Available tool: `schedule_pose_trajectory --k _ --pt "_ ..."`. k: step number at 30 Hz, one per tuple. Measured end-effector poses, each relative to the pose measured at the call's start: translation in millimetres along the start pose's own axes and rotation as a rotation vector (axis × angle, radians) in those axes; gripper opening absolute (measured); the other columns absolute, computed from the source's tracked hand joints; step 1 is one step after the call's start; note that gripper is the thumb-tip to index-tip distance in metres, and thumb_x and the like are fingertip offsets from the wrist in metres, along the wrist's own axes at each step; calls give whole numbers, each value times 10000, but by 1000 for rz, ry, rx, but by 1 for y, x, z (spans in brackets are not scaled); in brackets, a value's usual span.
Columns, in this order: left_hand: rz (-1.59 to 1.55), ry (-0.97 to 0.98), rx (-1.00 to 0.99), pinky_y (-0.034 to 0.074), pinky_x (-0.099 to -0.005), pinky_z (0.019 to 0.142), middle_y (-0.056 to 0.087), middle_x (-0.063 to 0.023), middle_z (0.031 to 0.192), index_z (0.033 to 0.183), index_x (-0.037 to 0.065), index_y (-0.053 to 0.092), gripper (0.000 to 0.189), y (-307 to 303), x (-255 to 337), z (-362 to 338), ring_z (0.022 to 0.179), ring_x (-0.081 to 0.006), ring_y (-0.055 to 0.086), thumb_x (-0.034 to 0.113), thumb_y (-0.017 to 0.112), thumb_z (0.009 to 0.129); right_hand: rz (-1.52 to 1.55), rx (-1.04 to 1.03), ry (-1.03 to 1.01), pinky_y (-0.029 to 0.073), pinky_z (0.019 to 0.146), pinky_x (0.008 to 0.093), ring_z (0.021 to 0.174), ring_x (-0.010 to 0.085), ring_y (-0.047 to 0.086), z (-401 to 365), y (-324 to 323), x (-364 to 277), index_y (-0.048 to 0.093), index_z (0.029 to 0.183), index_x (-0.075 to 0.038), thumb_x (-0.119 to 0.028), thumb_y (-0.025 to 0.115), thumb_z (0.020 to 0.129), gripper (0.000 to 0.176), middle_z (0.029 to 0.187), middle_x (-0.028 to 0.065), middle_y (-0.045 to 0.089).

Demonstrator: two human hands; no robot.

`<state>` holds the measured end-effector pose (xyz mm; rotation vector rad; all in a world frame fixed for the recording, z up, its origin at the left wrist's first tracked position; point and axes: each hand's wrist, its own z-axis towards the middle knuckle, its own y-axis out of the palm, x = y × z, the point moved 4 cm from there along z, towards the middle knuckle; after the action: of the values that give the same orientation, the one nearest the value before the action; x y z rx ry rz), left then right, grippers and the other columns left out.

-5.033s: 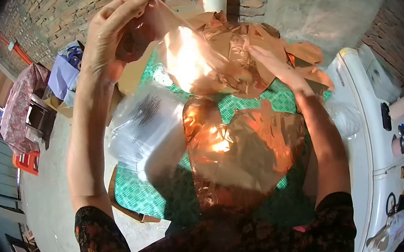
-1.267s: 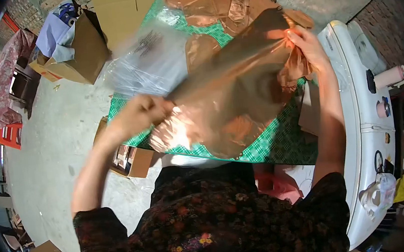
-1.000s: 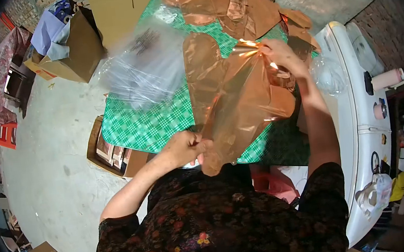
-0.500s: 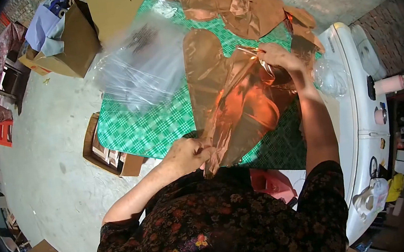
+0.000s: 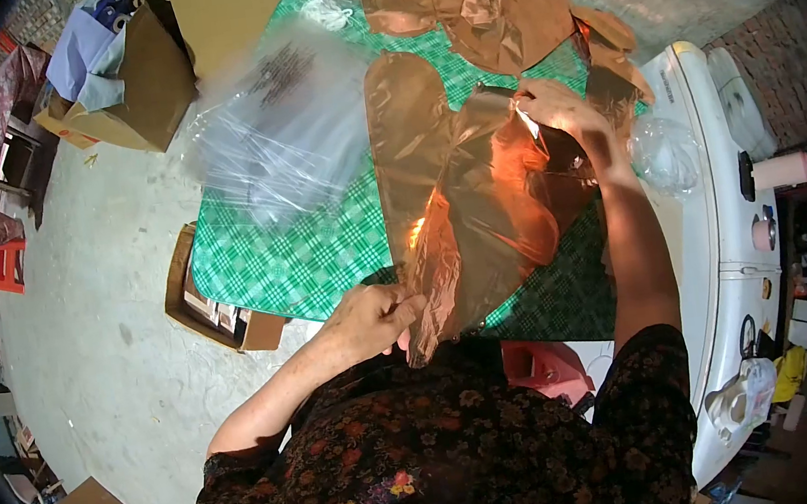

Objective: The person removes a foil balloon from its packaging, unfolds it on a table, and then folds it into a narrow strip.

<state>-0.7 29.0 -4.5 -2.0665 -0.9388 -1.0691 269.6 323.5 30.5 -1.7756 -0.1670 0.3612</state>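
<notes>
A flat, copper-coloured foil balloon lies over the near part of the table, wrinkled and shiny. My left hand is closed on its crumpled lower end at the table's front edge, thumb against the fingers. At the upper right, my right hand grips the folded top edge of the same foil; some fingertips are hidden behind it. The rounded left lobe rests flat on the green checked tablecloth. More copper foil balloons are spread at the far side of the table.
A stack of clear plastic bags covers the table's left part. An open carton stands at the far left, and a smaller box sits below the table edge. To the right is a white appliance with a clear plastic bag beside it.
The foil between my hands has opened out flatter, its narrow folds spreading. My right hand has shifted slightly up along the top edge; my left hand stays at the lower end.
</notes>
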Motion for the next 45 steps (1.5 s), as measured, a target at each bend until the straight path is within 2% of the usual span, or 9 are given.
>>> schedule_pose_trajectory --k 2,9,15,18,21,27,33,41,45 --pt "-23 -4 4 485 -291 527 684 -31 653 889 5 690 376 0 0 -1 504 -114 600 300 560 1081 -145 34 -135 498 876 474 1043 394 649 3 6 2 696 1073 -25 -293 519 977 335 1033 179 710" --pt "-54 100 101 472 -282 511 656 -25 645 838 13 683 419 2 -5 -5 505 -107 597 314 543 1093 -95 131 -106 485 926 536 1128 451 621 -3 13 28 670 1057 -21 -211 454 963 302 1132 242 691" --pt "-62 -3 68 472 -284 492 649 -22 623 806 17 682 444 0 -11 -14 494 -99 597 338 556 1085 -101 174 -78 514 820 571 970 465 665 -1 24 28 653 1004 -19 -170 468 947 246 1036 237 702" --pt "-51 3 71 473 -288 486 653 -24 616 802 22 684 445 2 -10 -13 483 -103 598 341 556 1085 -323 278 -334 536 735 564 878 443 691 -6 28 17 651 973 -18 -157 507 939 203 995 204 716" --pt "-38 26 84 474 -288 481 666 -29 618 802 27 687 446 4 -11 -11 478 -107 602 345 554 1085 -463 253 -348 497 812 569 984 447 664 -25 16 -7 620 1083 -13 -224 461 989 280 1048 245 706" --pt "7 -52 79 512 -309 516 686 -65 641 978 -12 739 386 -1 -5 -12 504 -129 625 312 558 1082 -251 246 -66 470 809 587 957 437 651 -3 17 -8 620 1056 -32 -235 463 993 264 983 209 685" --pt "43 -62 62 511 -311 506 677 -59 613 922 -7 731 425 -2 -5 -12 496 -126 627 340 548 1085 -294 303 -258 449 798 581 940 431 670 -8 27 0 669 1022 -47 -266 493 947 291 993 203 720" --pt "69 -35 69 495 -321 486 669 -55 592 836 -5 700 448 -3 -5 -11 489 -124 625 333 545 1086 -442 424 -292 502 673 446 840 308 672 -12 31 -3 574 940 -65 -139 532 933 85 829 111 622" --pt "340 83 198 499 -366 504 639 -84 563 823 3 690 404 -6 -5 -14 488 -220 632 333 611 1042 -433 430 -333 499 696 463 847 316 674 -20 24 -11 568 968 -64 -146 526 940 97 865 123 636"
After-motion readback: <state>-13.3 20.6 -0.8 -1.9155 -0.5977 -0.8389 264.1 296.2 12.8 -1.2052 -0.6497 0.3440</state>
